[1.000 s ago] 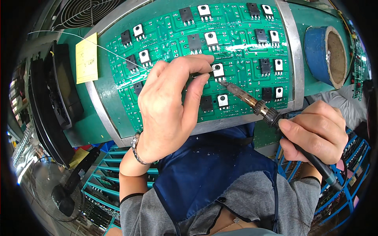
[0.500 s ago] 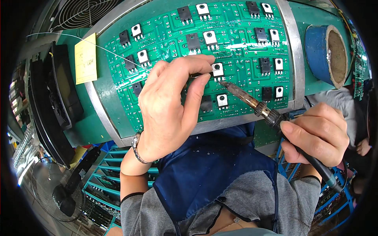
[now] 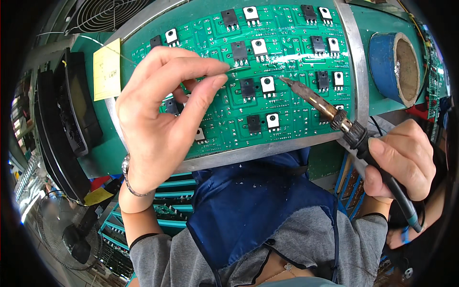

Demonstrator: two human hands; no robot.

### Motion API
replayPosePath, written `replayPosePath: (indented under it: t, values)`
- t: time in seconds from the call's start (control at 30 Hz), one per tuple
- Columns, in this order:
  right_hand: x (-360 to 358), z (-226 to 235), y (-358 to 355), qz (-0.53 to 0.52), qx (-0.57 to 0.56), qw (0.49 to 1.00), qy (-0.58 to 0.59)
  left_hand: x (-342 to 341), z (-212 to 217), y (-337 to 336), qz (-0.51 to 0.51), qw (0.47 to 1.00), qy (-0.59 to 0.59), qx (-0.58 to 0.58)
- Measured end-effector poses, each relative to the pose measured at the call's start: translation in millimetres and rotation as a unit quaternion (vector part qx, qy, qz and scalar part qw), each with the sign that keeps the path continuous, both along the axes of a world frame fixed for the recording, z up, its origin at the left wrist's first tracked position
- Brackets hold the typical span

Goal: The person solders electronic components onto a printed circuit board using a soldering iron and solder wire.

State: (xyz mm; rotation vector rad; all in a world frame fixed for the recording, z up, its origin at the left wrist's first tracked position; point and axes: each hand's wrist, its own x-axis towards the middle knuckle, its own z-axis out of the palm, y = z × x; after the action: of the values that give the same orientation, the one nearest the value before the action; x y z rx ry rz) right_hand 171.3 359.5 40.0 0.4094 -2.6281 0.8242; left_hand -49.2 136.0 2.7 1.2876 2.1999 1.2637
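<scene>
A strand of solder wire [image 3: 239,69] is pinched between the thumb and fingertips of my left hand [image 3: 160,103], its short end pointing right over the green circuit board [image 3: 287,103]. My right hand [image 3: 404,160] grips a soldering iron [image 3: 348,128] like a pen. The iron's dark tip is just above and right of a white-faced transistor [image 3: 267,85]; whether it touches the board I cannot tell. Beside that sits a black transistor [image 3: 247,89]. More black and white-faced pairs stand in rows across the board; my left hand covers some of the left ones.
A metal frame [image 3: 353,62] borders the board. On the right stands a blue roll with a cardboard core [image 3: 389,67]. To the left are a yellow paper note [image 3: 106,71] and black trays [image 3: 79,110]. Another person's arm [image 3: 432,213] shows at lower right, a fan [image 3: 71,234] at lower left.
My left hand has drawn left with the solder wire, uncovering the middle transistors. The iron's tip has moved up and right from the white-faced transistor's pins, and my right hand has shifted slightly right.
</scene>
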Motion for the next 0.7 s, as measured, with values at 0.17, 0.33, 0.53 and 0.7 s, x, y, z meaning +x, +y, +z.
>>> replayPosePath:
  t: [0.17, 0.33, 0.53, 0.7]
  values:
    - [-15, -10, -6, -0.047, -0.014, 0.998, 0.035, -6, -7, 8, -0.007, 0.996, 0.087, -0.023]
    - [-30, -7, -2, -0.004, -0.01, 1.0, -0.007, -8, -13, 2, 0.013, 0.999, 0.034, -0.036]
    - [-40, -10, -1, 0.039, -0.006, 0.999, -0.009, -10, -15, -1, 0.001, 0.997, 0.067, -0.033]
    - [-47, -19, -6, 0.02, -0.019, 1.0, 0.008, -9, -17, 0, 0.005, 0.997, 0.064, -0.04]
